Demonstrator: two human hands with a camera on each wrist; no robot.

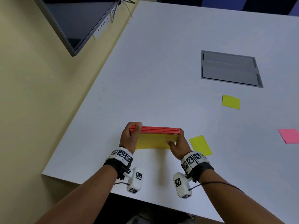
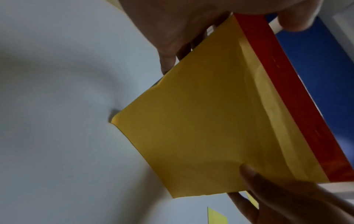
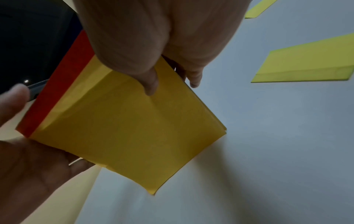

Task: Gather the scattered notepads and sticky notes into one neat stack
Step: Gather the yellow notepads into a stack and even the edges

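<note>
Near the front edge of the white surface [image 1: 161,62], toward its left side, I hold a stack of notepads [image 1: 156,139] with both hands; it has yellow covers and red bound edges. The stack stands on its lower edge on the surface, its red bindings uppermost and its yellow face tilted back toward me. My left hand [image 1: 130,137] grips the stack's left end, fingers curled over the top of the red edge. My right hand [image 1: 178,146] grips the right end, thumb pressed on the yellow cover and the other fingers wrapped behind. In the right wrist view the thumb [image 3: 151,84] lies flat against the yellow face.

Just right of my right hand a yellow-green sticky pad [image 1: 200,145] lies flat on the surface. A second yellow-green sticky pad [image 1: 231,102] lies farther back and to the right, and a pink sticky pad [image 1: 289,135] lies near the right edge. A grey recessed cable hatch [image 1: 229,68] sits in the surface beyond them.
</note>
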